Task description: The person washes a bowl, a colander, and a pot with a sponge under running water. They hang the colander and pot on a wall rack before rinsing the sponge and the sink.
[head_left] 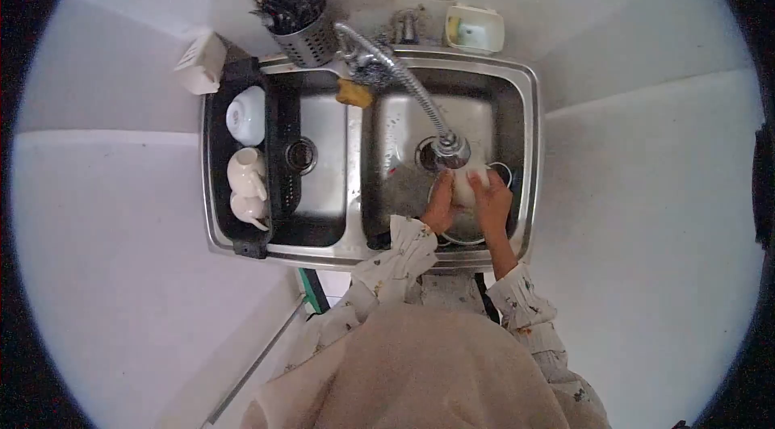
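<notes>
Under the faucet head (452,152), both of my hands are closed around a cream-coloured cup (463,190). Fingers cover much of it, so its full shape is hidden. My left hand (440,205) grips its left side, and my right hand (490,196) has the right side. Beneath them, in the right basin (395,126), lies a round dish whose rim (464,242) shows below the cup. Another curved rim (505,171) stands out just right of my right hand.
A black dish rack (278,179) at the left holds a white bowl (246,116) and cream mugs (245,173). Behind the sink stand a perforated utensil holder (307,41) and a soap tray (476,29). A yellow sponge (353,93) rests by the divider.
</notes>
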Tool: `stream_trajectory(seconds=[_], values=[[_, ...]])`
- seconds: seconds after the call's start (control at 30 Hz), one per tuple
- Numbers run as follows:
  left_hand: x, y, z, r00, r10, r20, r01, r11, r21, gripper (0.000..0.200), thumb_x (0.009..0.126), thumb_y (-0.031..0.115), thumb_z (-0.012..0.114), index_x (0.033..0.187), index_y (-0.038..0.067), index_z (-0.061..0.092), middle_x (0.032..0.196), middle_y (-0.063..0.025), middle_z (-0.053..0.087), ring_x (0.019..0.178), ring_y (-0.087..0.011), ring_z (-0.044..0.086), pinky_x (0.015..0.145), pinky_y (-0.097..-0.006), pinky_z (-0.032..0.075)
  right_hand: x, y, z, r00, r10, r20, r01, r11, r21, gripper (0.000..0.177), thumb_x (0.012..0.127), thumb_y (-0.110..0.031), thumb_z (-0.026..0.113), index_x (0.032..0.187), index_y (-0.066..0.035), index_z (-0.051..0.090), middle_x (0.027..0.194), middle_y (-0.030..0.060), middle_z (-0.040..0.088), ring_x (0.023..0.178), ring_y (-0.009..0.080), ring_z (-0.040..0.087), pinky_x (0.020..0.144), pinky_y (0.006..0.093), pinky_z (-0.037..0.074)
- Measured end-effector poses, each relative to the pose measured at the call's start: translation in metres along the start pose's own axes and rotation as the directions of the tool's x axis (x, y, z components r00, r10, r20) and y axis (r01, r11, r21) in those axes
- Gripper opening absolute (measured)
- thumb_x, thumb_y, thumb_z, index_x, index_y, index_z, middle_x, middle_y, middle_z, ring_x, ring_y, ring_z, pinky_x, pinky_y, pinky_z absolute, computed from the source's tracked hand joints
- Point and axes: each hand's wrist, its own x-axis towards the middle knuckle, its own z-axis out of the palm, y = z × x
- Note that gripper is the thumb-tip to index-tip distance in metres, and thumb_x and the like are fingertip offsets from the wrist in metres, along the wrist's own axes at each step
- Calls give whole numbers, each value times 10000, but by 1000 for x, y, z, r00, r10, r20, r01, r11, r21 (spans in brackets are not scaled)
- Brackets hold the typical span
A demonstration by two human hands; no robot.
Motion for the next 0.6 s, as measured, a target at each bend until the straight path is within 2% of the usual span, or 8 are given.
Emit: stream_trajectory(seconds=[0.07, 0.17, 0.2, 0.27, 0.37, 0.43, 0.47, 0.6], values=[[0, 11, 0, 929, -370, 19, 317, 765, -560, 430, 884, 415, 456, 1194, 118, 477, 1163, -70, 528, 1022, -233, 521, 900, -372, 422, -24, -38, 3, 959, -254, 124, 283, 853, -439, 404, 835, -396, 540, 955, -17, 614, 935, 206, 607, 831, 348, 598, 747, 410, 461], [15, 7, -27, 949, -277, 148, 308, 726, -615, 498, 843, 492, 480, 1176, 123, 487, 1087, -66, 578, 969, -267, 553, 865, -393, 434, -15, -33, -7, 811, -201, 550, 291, 953, -82, 430, 834, -415, 523, 945, -10, 612, 933, 200, 609, 857, 364, 590, 758, 435, 456], [15, 4, -35, 969, -226, 100, 239, 753, -613, 458, 838, 466, 510, 1132, 115, 524, 1016, -59, 602, 937, -250, 567, 852, -376, 443, -4, -27, -6, 806, -202, 556, 295, 952, -81, 430, 834, -415, 523, 945, -10, 612, 933, 200, 609, 857, 364, 590, 758, 435, 456], [8, 11, -26, 962, -254, 102, 265, 773, -577, 436, 833, 455, 523, 1109, 118, 539, 986, -54, 608, 917, -236, 574, 843, -368, 449, 20, -18, 1, 886, -72, 459, 316, 817, -482, 375, 851, -343, 498, 953, 4, 598, 900, 219, 607, 878, 368, 581, 801, 446, 446], [5, 13, -19, 957, -269, 110, 285, 796, -534, 402, 823, 445, 542, 1058, 120, 567, 960, -37, 612, 886, -197, 584, 820, -342, 460, 13, -29, 18, 815, -183, 550, 480, 745, -463, 298, 785, -204, 551, 965, 33, 560, 947, 244, 594, 891, 394, 568, 779, 425, 448], [-3, 24, -13, 992, 125, 11, -116, 948, -297, 391, 822, 442, 548, 1041, 119, 573, 965, -14, 612, 887, -179, 580, 825, -329, 450, 22, -30, 11, 734, -106, 671, 497, 758, -423, 300, 770, -184, 553, 977, 33, 559, 950, 249, 591, 894, 402, 564, 786, 427, 449], [8, 25, -23, 973, -176, 151, 228, 840, -493, 401, 829, 441, 540, 1056, 111, 567, 962, -17, 613, 885, -182, 583, 832, -331, 445, 27, -30, 8, 634, -30, 773, 504, 774, -383, 307, 754, -163, 556, 989, 34, 557, 952, 255, 588, 898, 410, 561, 792, 429, 451], [10, 19, -19, 965, -257, 52, 247, 823, -511, 424, 837, 449, 519, 1077, 101, 560, 986, -35, 612, 908, -198, 582, 833, -347, 452, 24, -31, 18, 801, -203, 564, 578, 508, -639, 308, 753, -182, 552, 988, 17, 572, 947, 245, 593, 895, 400, 567, 788, 431, 458]])
